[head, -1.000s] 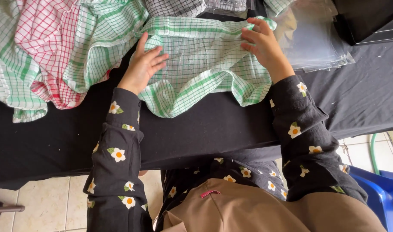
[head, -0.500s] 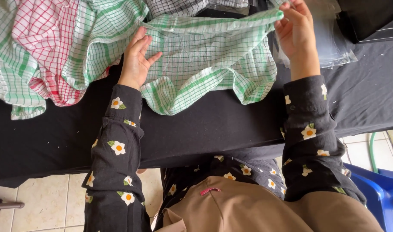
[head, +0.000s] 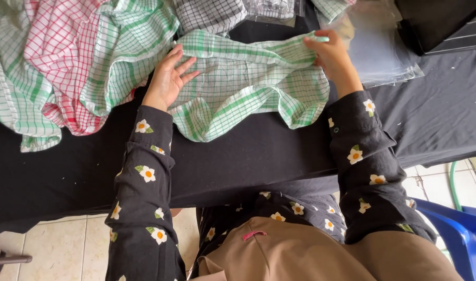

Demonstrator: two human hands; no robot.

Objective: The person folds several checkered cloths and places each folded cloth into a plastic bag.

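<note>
Black-draped surface (head: 248, 156): green-and-white checked cotton cloth (head: 248, 88), left hand (head: 168, 80) open, flat on it, pinning; right hand (head: 329, 54), grip closed, pinches far edge taut. Red-checked cloth (head: 56, 57) left of grip.

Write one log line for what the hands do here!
left hand: flat on green checked cloth | right hand: pinching cloth's far corner | surface: black table

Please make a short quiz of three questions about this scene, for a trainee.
1. True or false: the left hand lies flat on the green checked cloth.
2. Which hand pinches the cloth's far edge? A) left B) right
3. Fill in: the pile of cloths beside the left hand holds a ___ checked one among green.

Key: 1 true; 2 B, the right hand; 3 red.
</note>
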